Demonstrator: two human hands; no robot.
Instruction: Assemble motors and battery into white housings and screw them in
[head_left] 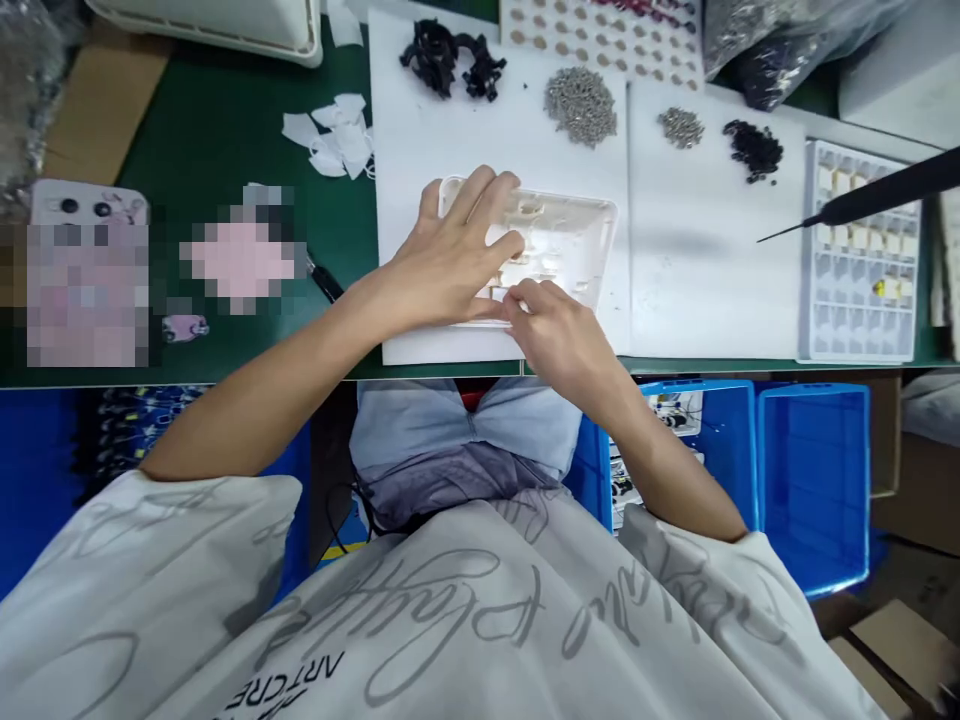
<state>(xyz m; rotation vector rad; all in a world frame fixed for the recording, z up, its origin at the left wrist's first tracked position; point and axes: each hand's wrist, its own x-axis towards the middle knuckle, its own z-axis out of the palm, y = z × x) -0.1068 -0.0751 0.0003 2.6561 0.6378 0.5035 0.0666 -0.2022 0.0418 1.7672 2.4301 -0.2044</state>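
Writing: the garment (480,620) at the bottom of the view shows printed capitals reading "ARTCRE" and large cursive script that I cannot read; the pixelated pink items (240,262) on the left are too blurred to read.
Left hand: the left hand (450,265) is spread over the near-left part of the housing, with its fingers (480,190) curled over the far rim, gripping it.
Right hand: the right hand (555,345) is closed at the near edge, its fingertips (517,305) pinching the rim or something just inside it.
Main thing: a shallow white plastic housing (570,235) lies between and under the hands, on a white sheet (697,260), with small cream parts inside.
Around it: steel screws (581,105) and black plastic pieces (446,60) lie beyond it; a grey compartment tray (862,250) sits to the right, under a black-handled needle tool (877,195).
Desk: green (240,130), with blue crates (814,480) below its edge.
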